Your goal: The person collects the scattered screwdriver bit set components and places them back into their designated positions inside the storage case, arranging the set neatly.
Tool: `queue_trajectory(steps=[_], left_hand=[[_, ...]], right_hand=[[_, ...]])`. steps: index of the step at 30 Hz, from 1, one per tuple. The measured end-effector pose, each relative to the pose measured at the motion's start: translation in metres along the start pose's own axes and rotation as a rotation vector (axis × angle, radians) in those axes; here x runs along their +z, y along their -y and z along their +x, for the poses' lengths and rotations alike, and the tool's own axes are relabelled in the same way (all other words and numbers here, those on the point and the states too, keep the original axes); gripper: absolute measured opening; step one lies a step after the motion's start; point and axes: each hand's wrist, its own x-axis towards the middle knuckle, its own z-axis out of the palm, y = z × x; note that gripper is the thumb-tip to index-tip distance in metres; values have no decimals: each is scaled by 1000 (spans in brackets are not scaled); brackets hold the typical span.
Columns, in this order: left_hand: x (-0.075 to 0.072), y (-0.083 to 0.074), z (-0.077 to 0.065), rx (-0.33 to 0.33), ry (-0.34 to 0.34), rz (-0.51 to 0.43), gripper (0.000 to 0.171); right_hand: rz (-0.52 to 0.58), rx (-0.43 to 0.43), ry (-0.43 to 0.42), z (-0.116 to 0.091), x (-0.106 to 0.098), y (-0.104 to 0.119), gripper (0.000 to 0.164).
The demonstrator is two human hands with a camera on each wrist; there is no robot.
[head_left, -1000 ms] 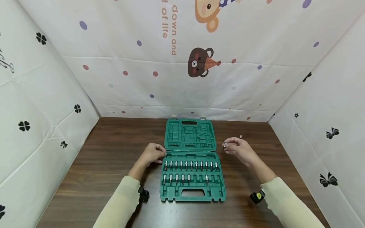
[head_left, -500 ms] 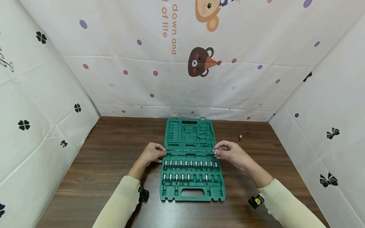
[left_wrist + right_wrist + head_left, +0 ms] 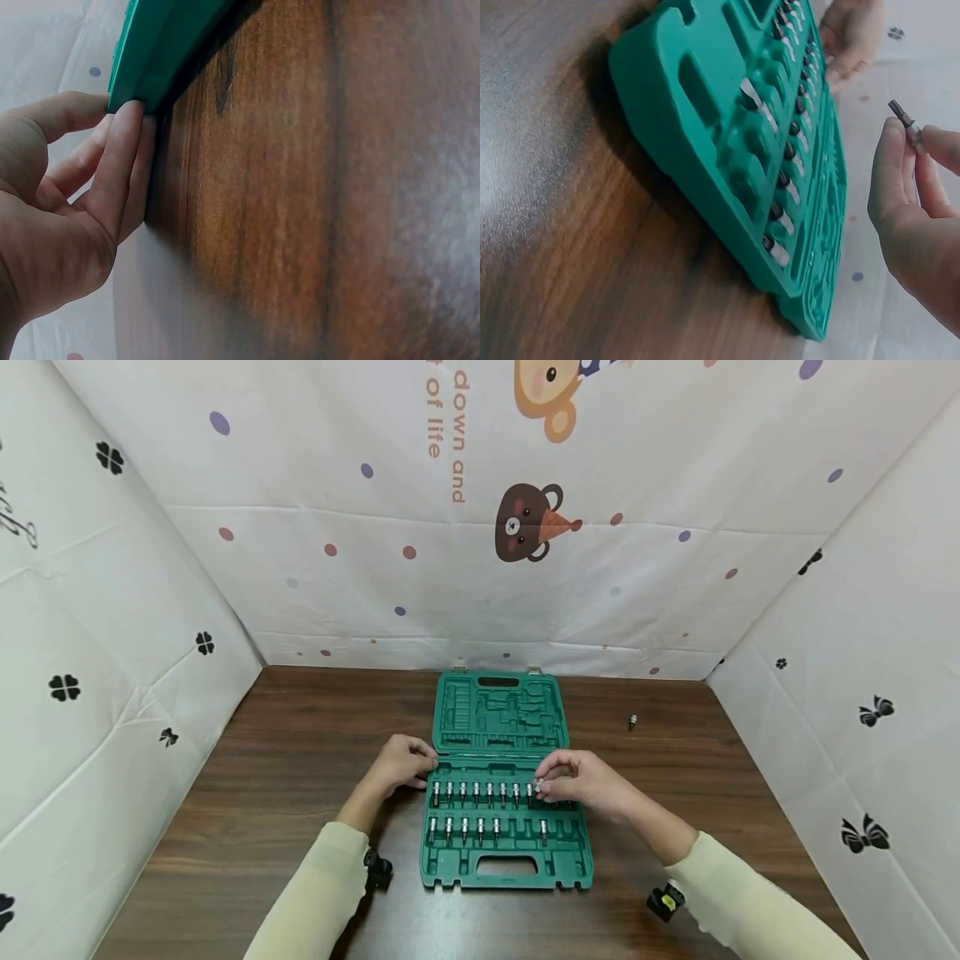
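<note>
A green socket case [image 3: 506,864] lies open on the table, with two rows of bit sockets [image 3: 480,831] seated in its near half. My left hand [image 3: 401,762] pinches the case's left edge near the hinge, fingertips on both faces in the left wrist view. Over the right part of the upper row, my right hand [image 3: 588,783] holds a bit socket [image 3: 907,126] between thumb and fingertips. That piece has a silver base and a dark bit tip, raised clear of the case in the right wrist view. Beneath this hand, the right end of the row is partly hidden.
One more bit socket [image 3: 632,722] sits on the brown wooden table [image 3: 300,727], right of the case lid [image 3: 500,714]. Printed white cloth [image 3: 375,568] walls the table at the back and both sides. In the lower row, recesses surround a lone bit socket [image 3: 543,832].
My right hand has moved left and nearer, from beside the case to above the upper row, carrying the bit socket. My left hand has stayed at the case edge.
</note>
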Motion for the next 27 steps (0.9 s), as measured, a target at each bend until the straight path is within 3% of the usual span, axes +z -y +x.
queue_trajectory(steps=[11, 23, 27], left_hand=[[0, -2, -1, -3, -5, 9, 9], [0, -3, 1, -13, -5, 3, 9], [0, -3, 1, -13, -4, 7, 9]], right_hand=[[-192, -40, 69, 8, 22, -8, 16], [-552, -104, 32, 10, 44, -11, 5], [-621, -128, 26, 10, 48, -12, 5]])
